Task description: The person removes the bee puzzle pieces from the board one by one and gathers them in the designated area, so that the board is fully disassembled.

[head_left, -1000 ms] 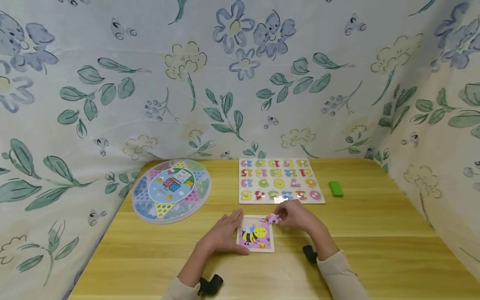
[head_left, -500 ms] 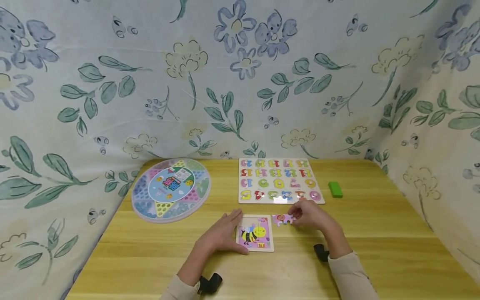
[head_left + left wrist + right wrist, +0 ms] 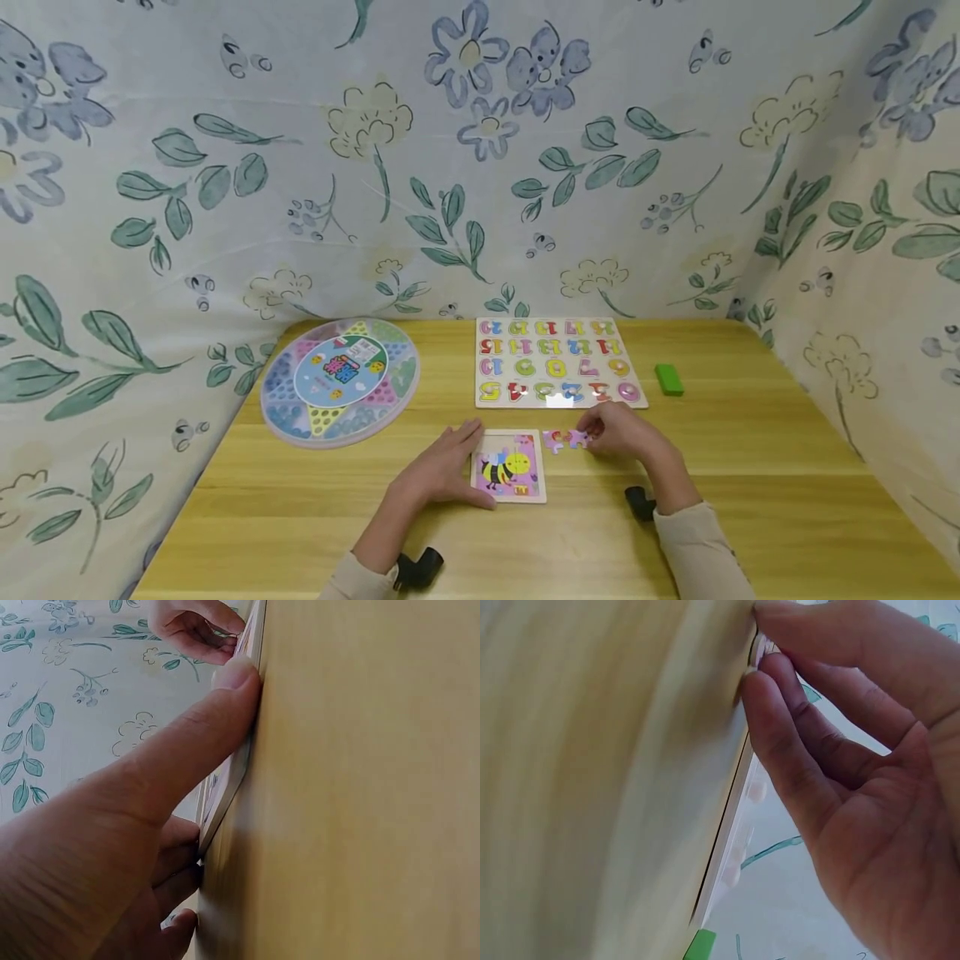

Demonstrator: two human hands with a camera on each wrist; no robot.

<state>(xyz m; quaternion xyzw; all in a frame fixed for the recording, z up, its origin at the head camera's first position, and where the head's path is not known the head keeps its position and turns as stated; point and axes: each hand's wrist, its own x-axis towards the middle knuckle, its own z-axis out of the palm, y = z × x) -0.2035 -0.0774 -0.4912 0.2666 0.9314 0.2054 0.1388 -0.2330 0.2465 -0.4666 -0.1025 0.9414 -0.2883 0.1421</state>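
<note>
A small wooden jigsaw puzzle point(image 3: 509, 467) with a bee picture lies on the table. Its upper left area shows pale wood. My left hand point(image 3: 437, 472) holds this puzzle at its left side, thumb on the near edge and fingers at the far left corner. In the left wrist view the thumb point(image 3: 199, 739) rests against the puzzle's rim. Just right of the puzzle are pink jigsaw pieces: one point(image 3: 553, 441) lies beside the frame, and another point(image 3: 577, 438) is pinched by my right hand point(image 3: 624, 430). In the right wrist view the fingers mostly hide that piece.
Behind the puzzle lies a number board point(image 3: 558, 362) with colourful digits. A round star-patterned game board point(image 3: 341, 382) is at the left, and a green block point(image 3: 669, 380) at the right. Floral cloth point(image 3: 480, 167) hangs along the table's back and sides.
My right hand has moved right, away from the puzzle's top right corner, with pink pieces beside its fingers. Two pieces now show apart there. The left hand stays on the puzzle.
</note>
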